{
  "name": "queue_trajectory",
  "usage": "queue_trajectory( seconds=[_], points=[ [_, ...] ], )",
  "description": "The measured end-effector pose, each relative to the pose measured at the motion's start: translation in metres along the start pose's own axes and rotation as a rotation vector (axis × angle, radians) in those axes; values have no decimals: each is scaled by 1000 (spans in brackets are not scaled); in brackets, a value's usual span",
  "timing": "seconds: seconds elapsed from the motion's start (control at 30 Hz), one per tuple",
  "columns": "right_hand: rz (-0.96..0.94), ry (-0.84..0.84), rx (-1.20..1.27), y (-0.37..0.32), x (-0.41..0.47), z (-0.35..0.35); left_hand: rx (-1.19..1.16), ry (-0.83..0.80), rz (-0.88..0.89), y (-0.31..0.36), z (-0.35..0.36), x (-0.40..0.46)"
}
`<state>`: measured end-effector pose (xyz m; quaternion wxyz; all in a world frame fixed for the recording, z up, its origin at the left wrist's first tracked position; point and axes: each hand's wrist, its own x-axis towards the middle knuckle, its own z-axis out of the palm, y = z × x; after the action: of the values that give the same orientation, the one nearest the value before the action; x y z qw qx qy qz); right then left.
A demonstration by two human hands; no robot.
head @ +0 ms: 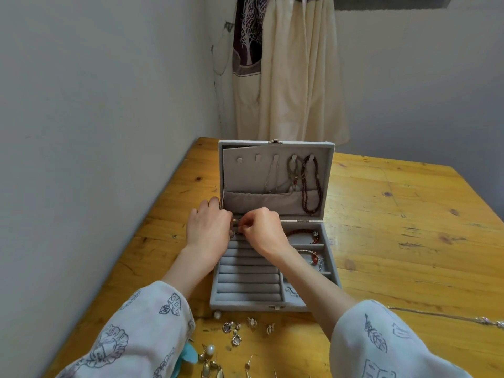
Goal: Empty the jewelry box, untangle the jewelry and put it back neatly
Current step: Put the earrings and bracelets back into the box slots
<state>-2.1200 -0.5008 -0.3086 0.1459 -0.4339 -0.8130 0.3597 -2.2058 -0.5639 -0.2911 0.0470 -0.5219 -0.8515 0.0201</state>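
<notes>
Nearest the camera: two forearms in pale printed sleeves (141, 331) reach forward over a yellow wooden table (395, 214). Between the sleeves, loose earrings (234, 334) lie scattered on the wood just in front of the box: small silver-toned pieces, a pearl drop, some gold-toned ones. A scrap of something turquoise (191, 353) shows beside the left sleeve. A thin chain (447, 316) lies along the table by the right sleeve, apart from the box.

Next: grey velvet jewelry box (272, 308), lid open and standing upright. Ring rolls (249, 279) fill the left part of the tray, the near rows bare. Right-hand compartments: near one holds a small silver piece (291, 291), middle one a bangle with a red bead (313, 259), far one a dark red beaded bracelet (302, 234).

Over the far rows of the ring rolls: left hand (208, 231) and right hand (263, 231) meet, fingertips pinched together on a small metallic item (236, 227) between them. What the item is cannot be told; it is mostly hidden by the fingers. The left hand's outer fingers reach the box's left hinge corner.

Farther: inside the lid, a row of hooks over a gathered pouch. A fine silver necklace (271, 175), a grey-green cord piece (296, 170) and a long dark red bead strand (311, 186) hang there; two left hooks bare.

Beyond: grey walls, cream curtain (294, 77) in the corner.
</notes>
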Motion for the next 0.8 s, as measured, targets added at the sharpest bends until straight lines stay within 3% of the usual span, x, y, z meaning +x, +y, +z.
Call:
queue_trajectory(
  seconds=[0.2,0.8],
  points=[
    [-45,25,-203,2,-9,-3,-78,73,-9,-3,9,-8],
    [-143,88,-214,10,-8,3,-196,125,-53,0,12,-13]
  ],
)
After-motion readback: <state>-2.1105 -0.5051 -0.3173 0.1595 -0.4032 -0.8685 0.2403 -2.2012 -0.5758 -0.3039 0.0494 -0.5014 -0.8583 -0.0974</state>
